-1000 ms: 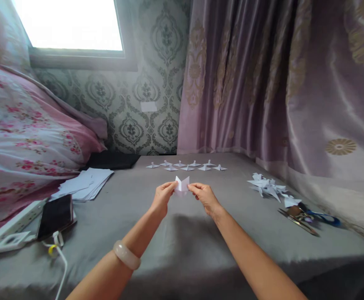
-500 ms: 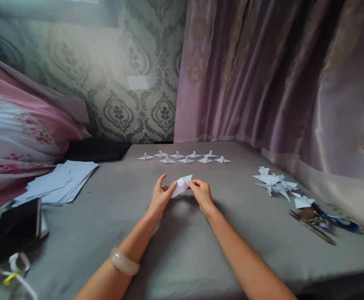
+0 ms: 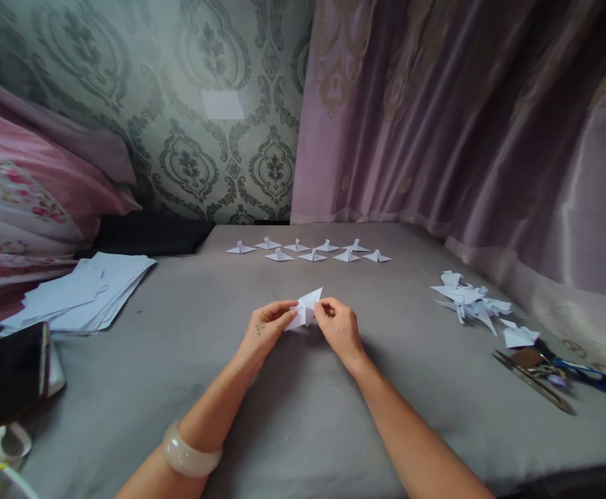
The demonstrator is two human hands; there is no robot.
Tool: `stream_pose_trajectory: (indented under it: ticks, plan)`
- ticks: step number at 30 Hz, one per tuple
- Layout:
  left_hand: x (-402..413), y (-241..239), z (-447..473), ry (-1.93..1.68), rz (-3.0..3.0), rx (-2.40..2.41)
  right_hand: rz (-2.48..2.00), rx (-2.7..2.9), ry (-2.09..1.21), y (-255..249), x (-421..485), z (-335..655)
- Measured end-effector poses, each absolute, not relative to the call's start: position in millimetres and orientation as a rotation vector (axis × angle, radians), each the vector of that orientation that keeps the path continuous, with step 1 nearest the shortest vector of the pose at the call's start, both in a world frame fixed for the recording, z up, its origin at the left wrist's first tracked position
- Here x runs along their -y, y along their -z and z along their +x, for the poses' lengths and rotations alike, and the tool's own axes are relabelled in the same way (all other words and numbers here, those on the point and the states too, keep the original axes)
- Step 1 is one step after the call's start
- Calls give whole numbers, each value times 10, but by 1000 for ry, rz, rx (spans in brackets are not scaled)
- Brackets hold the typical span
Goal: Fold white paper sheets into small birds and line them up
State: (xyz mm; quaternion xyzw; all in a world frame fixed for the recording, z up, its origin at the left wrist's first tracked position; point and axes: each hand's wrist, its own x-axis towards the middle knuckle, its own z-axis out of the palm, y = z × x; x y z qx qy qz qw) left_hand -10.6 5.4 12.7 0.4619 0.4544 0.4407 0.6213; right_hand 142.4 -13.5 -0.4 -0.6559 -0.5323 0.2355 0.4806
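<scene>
- Pinching a small folded white paper piece (image 3: 306,310) from both sides, the left hand (image 3: 265,327) and the right hand (image 3: 337,326) meet just above the grey bed sheet (image 3: 303,416), a little below the centre of the view.
- The left hand closes thumb and fingertips on the piece's left edge; the right hand grips its right side the same way, fingers curled in, narrow.
- The paper piece is creased into a pointed shape, one tip raised toward 1 o'clock; it sits between the two hands, and whether its underside touches the sheet cannot be told.
- A pale bangle (image 3: 188,454) circles the left wrist, at 7 o'clock from the hands.
- At 12 o'clock, well apart from the hands, a double row of small folded paper figures (image 3: 308,250) stands on the sheet.
- At 3 o'clock lies a loose heap of folded paper pieces (image 3: 469,298); just beyond it toward 4 o'clock are blue-handled scissors (image 3: 557,371).
- At 9 to 10 o'clock a stack of white paper sheets (image 3: 82,291) rests near a floral quilt (image 3: 16,208).
- At 8 o'clock a dark phone (image 3: 6,374) lies at the frame edge.
- Behind, patterned wallpaper (image 3: 193,138) meets a mauve curtain (image 3: 438,125).
</scene>
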Motion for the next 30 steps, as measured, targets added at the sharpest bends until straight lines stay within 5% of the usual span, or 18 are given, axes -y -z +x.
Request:
stream_pose_trajectory:
  ticks: [30]
  plan:
    - [8,-133,-163,-1112,1324,-986,-1298,1237,-1050,-133,292,1461]
